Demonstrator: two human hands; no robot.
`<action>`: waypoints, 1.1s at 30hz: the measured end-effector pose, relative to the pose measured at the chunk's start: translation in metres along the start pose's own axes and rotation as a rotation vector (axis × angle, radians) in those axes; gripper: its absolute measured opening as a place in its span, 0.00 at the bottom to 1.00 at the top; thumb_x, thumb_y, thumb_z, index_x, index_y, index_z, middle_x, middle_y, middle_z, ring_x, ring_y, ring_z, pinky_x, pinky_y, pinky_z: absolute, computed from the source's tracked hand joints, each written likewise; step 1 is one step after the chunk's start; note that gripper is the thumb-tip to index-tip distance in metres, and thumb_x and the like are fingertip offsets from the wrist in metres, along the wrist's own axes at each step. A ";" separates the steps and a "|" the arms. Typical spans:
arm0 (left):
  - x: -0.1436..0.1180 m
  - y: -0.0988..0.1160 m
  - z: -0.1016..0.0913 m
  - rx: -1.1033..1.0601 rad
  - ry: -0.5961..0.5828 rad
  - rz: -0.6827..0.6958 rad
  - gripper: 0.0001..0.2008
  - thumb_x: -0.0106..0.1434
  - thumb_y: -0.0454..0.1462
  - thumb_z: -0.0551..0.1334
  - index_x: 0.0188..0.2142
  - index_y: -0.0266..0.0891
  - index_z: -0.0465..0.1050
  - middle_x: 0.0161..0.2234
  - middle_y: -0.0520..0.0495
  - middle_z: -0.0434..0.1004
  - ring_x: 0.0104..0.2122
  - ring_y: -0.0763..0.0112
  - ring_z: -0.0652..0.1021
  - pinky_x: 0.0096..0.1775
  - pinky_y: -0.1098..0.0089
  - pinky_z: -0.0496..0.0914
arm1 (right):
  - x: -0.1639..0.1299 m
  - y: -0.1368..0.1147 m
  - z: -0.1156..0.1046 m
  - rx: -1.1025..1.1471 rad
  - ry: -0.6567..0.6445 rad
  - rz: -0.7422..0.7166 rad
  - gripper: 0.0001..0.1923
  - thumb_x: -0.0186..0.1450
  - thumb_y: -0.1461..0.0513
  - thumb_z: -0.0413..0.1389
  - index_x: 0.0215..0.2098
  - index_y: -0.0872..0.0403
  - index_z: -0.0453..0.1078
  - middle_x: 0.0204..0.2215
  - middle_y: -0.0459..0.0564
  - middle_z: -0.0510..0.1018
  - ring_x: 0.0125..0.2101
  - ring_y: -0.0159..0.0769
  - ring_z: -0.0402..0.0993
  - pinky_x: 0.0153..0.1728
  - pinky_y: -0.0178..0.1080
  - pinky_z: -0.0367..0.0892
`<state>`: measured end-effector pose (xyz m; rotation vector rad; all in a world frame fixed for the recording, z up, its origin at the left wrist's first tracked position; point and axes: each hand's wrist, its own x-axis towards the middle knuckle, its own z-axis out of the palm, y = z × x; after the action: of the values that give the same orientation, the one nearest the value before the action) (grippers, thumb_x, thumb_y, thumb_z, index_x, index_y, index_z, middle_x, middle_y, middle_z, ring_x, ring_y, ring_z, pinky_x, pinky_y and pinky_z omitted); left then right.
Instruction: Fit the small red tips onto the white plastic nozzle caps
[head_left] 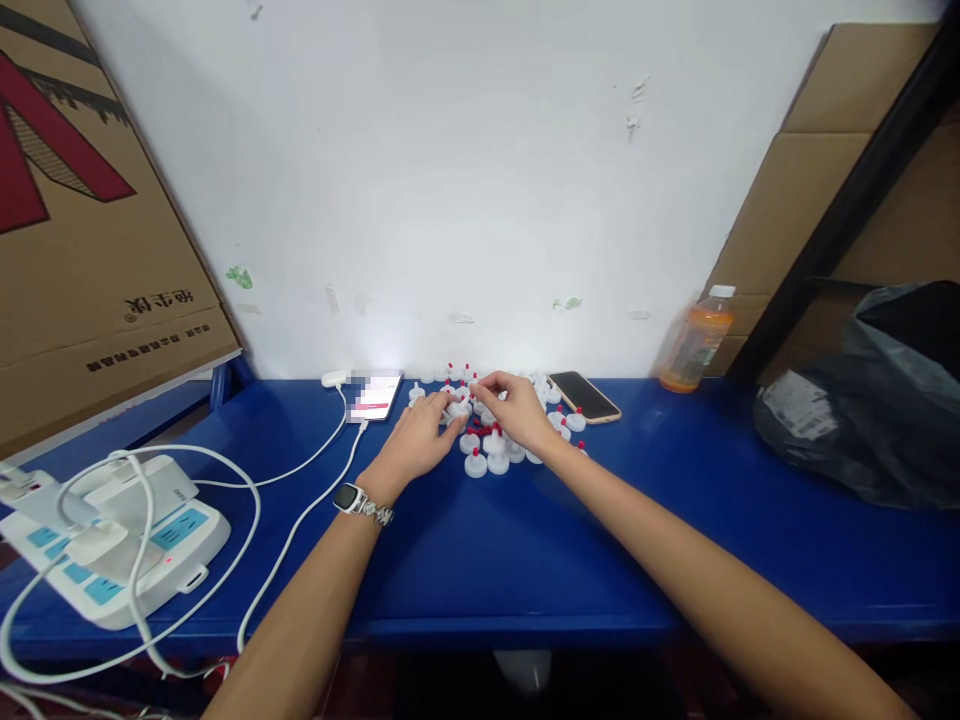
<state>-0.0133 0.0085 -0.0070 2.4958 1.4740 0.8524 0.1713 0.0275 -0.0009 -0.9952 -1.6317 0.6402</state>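
My left hand [429, 432] holds a translucent white nozzle cap [456, 409] between thumb and fingers, a watch on its wrist. Close beside it, my right hand [516, 408] has thumb and forefinger pinched together at a small red tip [474, 379] above that cap. Whether the tip touches the cap in my left hand I cannot tell. Around both hands several more white caps stand on the table, many with red tips, such as the cap [475, 464] at the front. Loose red tips [480, 430] lie among them, partly hidden by my hands.
The blue table [480, 560] meets a white wall. A lit phone [377, 396] on a cable lies left, a dark phone [585, 397] right. Farther right are an orange drink bottle [697, 340] and a black plastic bag [840, 420]. A power strip [120, 590] with looping cables sits front left.
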 end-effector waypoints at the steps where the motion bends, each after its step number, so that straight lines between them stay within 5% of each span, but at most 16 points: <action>1: 0.000 0.001 0.000 -0.009 -0.001 0.007 0.17 0.70 0.48 0.52 0.49 0.40 0.69 0.43 0.42 0.75 0.44 0.56 0.76 0.46 0.57 0.69 | -0.002 -0.001 0.001 0.001 0.008 0.001 0.13 0.63 0.53 0.58 0.31 0.54 0.74 0.27 0.47 0.78 0.30 0.35 0.71 0.35 0.38 0.65; 18: 0.001 0.005 0.005 -0.003 0.058 0.034 0.14 0.70 0.47 0.53 0.45 0.40 0.69 0.41 0.42 0.76 0.41 0.58 0.76 0.41 0.60 0.69 | -0.005 0.002 0.014 0.130 0.090 0.060 0.14 0.62 0.51 0.58 0.34 0.54 0.71 0.25 0.47 0.78 0.25 0.34 0.72 0.27 0.36 0.66; 33: 0.000 0.012 0.003 -0.026 0.024 0.082 0.16 0.71 0.45 0.52 0.49 0.39 0.69 0.41 0.42 0.75 0.43 0.58 0.75 0.46 0.59 0.70 | -0.015 -0.007 0.020 0.031 0.155 -0.020 0.11 0.63 0.54 0.58 0.32 0.54 0.75 0.26 0.46 0.78 0.27 0.33 0.70 0.32 0.36 0.65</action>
<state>-0.0028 0.0024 -0.0048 2.5514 1.3670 0.9118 0.1516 0.0130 -0.0086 -0.9812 -1.4895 0.5589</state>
